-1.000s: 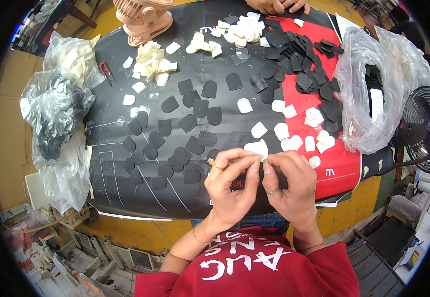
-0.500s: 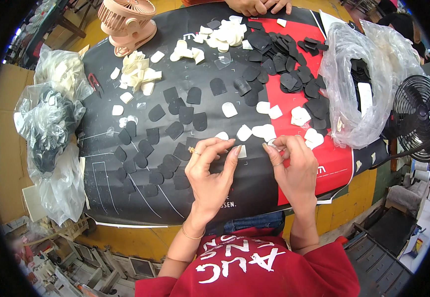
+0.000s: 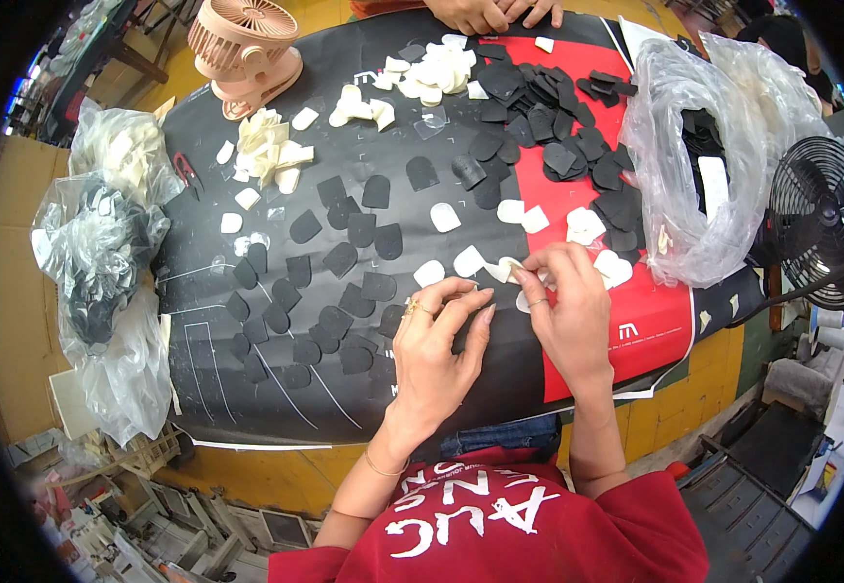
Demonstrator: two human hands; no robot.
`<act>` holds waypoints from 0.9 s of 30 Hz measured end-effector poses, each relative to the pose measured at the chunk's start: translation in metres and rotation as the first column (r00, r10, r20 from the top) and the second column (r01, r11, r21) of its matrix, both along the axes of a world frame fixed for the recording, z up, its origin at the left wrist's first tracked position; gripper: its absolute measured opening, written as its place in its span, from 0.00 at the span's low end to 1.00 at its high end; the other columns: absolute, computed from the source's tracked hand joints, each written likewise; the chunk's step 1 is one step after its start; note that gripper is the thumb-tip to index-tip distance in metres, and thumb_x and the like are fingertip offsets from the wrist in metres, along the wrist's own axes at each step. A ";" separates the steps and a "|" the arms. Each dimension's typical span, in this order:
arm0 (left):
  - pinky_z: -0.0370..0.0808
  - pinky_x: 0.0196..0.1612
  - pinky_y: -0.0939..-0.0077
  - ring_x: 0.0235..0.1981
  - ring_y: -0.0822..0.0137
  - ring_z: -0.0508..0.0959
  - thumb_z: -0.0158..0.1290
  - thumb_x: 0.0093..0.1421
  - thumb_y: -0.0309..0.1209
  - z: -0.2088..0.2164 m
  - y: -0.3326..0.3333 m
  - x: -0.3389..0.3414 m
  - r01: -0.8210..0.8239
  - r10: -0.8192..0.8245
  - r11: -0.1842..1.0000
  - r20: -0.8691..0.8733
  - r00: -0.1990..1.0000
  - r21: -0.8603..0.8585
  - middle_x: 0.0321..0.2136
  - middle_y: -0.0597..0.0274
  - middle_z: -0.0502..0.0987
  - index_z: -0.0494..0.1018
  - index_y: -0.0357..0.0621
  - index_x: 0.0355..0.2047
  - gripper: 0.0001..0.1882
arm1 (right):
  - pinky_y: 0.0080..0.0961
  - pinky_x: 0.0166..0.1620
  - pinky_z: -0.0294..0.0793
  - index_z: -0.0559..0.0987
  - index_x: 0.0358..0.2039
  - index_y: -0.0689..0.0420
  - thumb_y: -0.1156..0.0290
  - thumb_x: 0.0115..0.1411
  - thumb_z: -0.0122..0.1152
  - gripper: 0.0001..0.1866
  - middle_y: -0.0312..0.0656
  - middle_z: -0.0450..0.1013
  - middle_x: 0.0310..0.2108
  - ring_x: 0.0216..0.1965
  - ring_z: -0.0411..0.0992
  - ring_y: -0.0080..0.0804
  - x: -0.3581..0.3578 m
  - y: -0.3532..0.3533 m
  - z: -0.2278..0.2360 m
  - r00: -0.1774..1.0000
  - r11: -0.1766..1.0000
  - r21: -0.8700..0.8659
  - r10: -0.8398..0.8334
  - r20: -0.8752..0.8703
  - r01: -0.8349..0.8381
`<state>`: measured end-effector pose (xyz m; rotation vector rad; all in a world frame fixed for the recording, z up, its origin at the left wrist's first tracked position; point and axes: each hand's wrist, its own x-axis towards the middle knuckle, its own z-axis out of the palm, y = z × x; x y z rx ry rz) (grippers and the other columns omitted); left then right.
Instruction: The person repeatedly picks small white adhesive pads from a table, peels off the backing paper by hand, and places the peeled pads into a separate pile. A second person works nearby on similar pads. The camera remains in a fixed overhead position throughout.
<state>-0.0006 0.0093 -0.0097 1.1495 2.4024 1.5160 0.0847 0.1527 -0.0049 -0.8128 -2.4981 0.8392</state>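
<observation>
My right hand (image 3: 573, 309) is closed in a pinch on a white, round-ended flat piece (image 3: 507, 269), above the seam between the mat's black and red parts. To its left, my left hand (image 3: 441, 350) hovers over the black part with bent fingers. Its thumb and index tips look slightly apart, with nothing visible between them. Just beyond the hands lie more white pieces (image 3: 469, 260). Black round-ended pieces (image 3: 378, 287) are scattered to the left of my left hand, while a heap of black pieces (image 3: 539, 97) covers the far red part.
A peach-coloured fan (image 3: 247, 53) stands far left, near red-handled snips (image 3: 187, 173). Plastic bags of pieces (image 3: 101, 243) line the left edge; another clear bag (image 3: 655, 175) lies at right beside a black fan (image 3: 815, 228). Another person's hands (image 3: 495, 14) rest at the far edge.
My left hand has moved slightly right, and its fingers have drawn in. The right hand has moved a little left and away from me. The small cream square between my hands no longer shows.
</observation>
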 end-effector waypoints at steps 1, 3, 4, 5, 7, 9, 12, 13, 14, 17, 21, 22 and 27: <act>0.75 0.42 0.69 0.38 0.59 0.79 0.62 0.55 0.20 0.001 0.000 -0.001 -0.004 0.004 1.000 0.006 1.000 0.018 0.40 0.55 0.78 0.80 0.39 0.41 0.12 | 0.36 0.41 0.70 0.79 0.35 0.57 0.72 0.57 0.67 0.07 0.40 0.74 0.32 0.35 0.74 0.40 0.001 -0.001 0.002 0.998 0.999 -0.042 -0.029 -0.054 0.027; 0.75 0.42 0.68 0.38 0.59 0.79 0.62 0.55 0.21 0.003 0.001 -0.001 -0.012 0.011 0.998 0.012 1.000 0.061 0.41 0.56 0.78 0.80 0.40 0.42 0.13 | 0.35 0.39 0.70 0.79 0.34 0.57 0.73 0.56 0.68 0.07 0.39 0.76 0.31 0.33 0.75 0.40 0.004 -0.001 0.007 0.990 0.999 -0.035 -0.043 -0.136 0.039; 0.76 0.41 0.69 0.39 0.59 0.79 0.62 0.55 0.21 0.006 0.001 -0.002 -0.034 0.029 0.996 0.055 0.998 0.083 0.41 0.56 0.78 0.80 0.39 0.43 0.13 | 0.35 0.38 0.70 0.79 0.34 0.57 0.73 0.56 0.68 0.07 0.39 0.77 0.30 0.32 0.75 0.39 0.006 -0.001 0.011 0.986 0.999 0.018 -0.027 -0.166 0.030; 0.76 0.41 0.69 0.39 0.60 0.80 0.63 0.56 0.21 0.009 0.000 -0.001 -0.053 0.043 0.992 0.092 0.995 0.113 0.41 0.55 0.79 0.80 0.39 0.43 0.14 | 0.35 0.37 0.70 0.79 0.34 0.56 0.73 0.55 0.69 0.07 0.39 0.78 0.30 0.31 0.75 0.39 0.009 0.000 0.016 0.979 0.996 0.086 -0.004 -0.202 0.022; 0.77 0.40 0.71 0.39 0.61 0.80 0.63 0.56 0.22 0.017 -0.003 -0.001 -0.044 0.015 0.987 0.189 0.982 0.152 0.41 0.55 0.79 0.80 0.39 0.45 0.15 | 0.31 0.35 0.71 0.79 0.34 0.57 0.74 0.55 0.69 0.07 0.39 0.78 0.31 0.31 0.76 0.36 0.015 0.001 0.028 0.975 0.986 0.112 0.139 -0.174 -0.120; 0.77 0.38 0.73 0.39 0.63 0.81 0.63 0.56 0.23 0.024 -0.007 -0.003 0.005 -0.059 0.985 0.311 0.948 0.172 0.40 0.54 0.80 0.79 0.38 0.47 0.17 | 0.28 0.34 0.74 0.80 0.33 0.59 0.76 0.55 0.70 0.07 0.40 0.78 0.31 0.32 0.76 0.34 0.019 0.001 0.037 0.947 0.958 0.061 0.285 -0.150 -0.279; 0.79 0.35 0.79 0.33 0.69 0.83 0.60 0.60 0.21 0.033 -0.015 -0.001 0.081 -0.143 0.987 0.520 0.842 0.140 0.39 0.54 0.80 0.80 0.35 0.45 0.12 | 0.26 0.33 0.72 0.80 0.33 0.58 0.75 0.53 0.72 0.08 0.39 0.78 0.30 0.32 0.75 0.33 0.015 -0.004 0.041 0.927 0.951 0.057 0.310 -0.210 -0.305; 0.80 0.34 0.81 0.32 0.70 0.83 0.59 0.62 0.20 0.034 -0.016 0.000 0.079 -0.155 0.986 0.609 0.778 0.149 0.39 0.55 0.80 0.80 0.34 0.44 0.10 | 0.25 0.32 0.72 0.80 0.33 0.59 0.75 0.53 0.72 0.09 0.39 0.78 0.30 0.31 0.75 0.32 0.012 -0.006 0.041 0.920 0.950 0.056 0.310 -0.237 -0.306; 0.81 0.36 0.82 0.33 0.70 0.84 0.56 0.64 0.19 0.035 -0.016 0.002 0.035 -0.135 0.985 0.624 0.769 0.170 0.39 0.54 0.80 0.80 0.31 0.43 0.09 | 0.24 0.31 0.71 0.80 0.33 0.59 0.76 0.53 0.72 0.09 0.39 0.77 0.30 0.30 0.74 0.30 0.010 -0.009 0.041 0.934 0.970 0.014 0.238 -0.265 -0.243; 0.81 0.33 0.82 0.35 0.70 0.83 0.54 0.65 0.20 0.031 -0.014 0.005 -0.089 -0.078 0.962 0.574 0.815 0.258 0.38 0.54 0.79 0.79 0.29 0.44 0.09 | 0.21 0.29 0.70 0.80 0.33 0.60 0.77 0.53 0.72 0.09 0.38 0.76 0.29 0.27 0.73 0.25 0.008 -0.021 0.044 0.949 0.983 -0.121 0.098 -0.300 -0.139; 0.81 0.37 0.82 0.37 0.68 0.84 0.55 0.63 0.17 0.029 -0.015 0.011 -0.127 0.009 0.966 0.462 0.887 0.227 0.40 0.52 0.80 0.79 0.32 0.47 0.12 | 0.21 0.27 0.70 0.81 0.36 0.63 0.77 0.57 0.69 0.07 0.41 0.75 0.30 0.24 0.72 0.24 0.011 -0.032 0.048 0.946 0.927 -0.288 0.159 -0.282 -0.241; 0.78 0.33 0.82 0.34 0.70 0.83 0.56 0.61 0.17 0.027 -0.014 0.009 -0.083 0.006 0.971 0.327 0.945 0.223 0.39 0.53 0.80 0.80 0.34 0.47 0.14 | 0.23 0.27 0.71 0.80 0.37 0.62 0.76 0.58 0.68 0.07 0.41 0.75 0.30 0.25 0.73 0.26 0.011 -0.034 0.048 0.948 0.923 -0.295 0.165 -0.273 -0.246; 0.77 0.30 0.80 0.29 0.70 0.80 0.58 0.59 0.16 0.027 -0.014 0.012 -0.047 0.022 0.982 0.135 0.991 0.182 0.37 0.54 0.80 0.81 0.36 0.46 0.14 | 0.25 0.27 0.72 0.80 0.38 0.63 0.75 0.61 0.66 0.06 0.43 0.76 0.31 0.26 0.75 0.32 0.011 -0.036 0.046 0.943 0.931 -0.268 0.169 -0.287 -0.249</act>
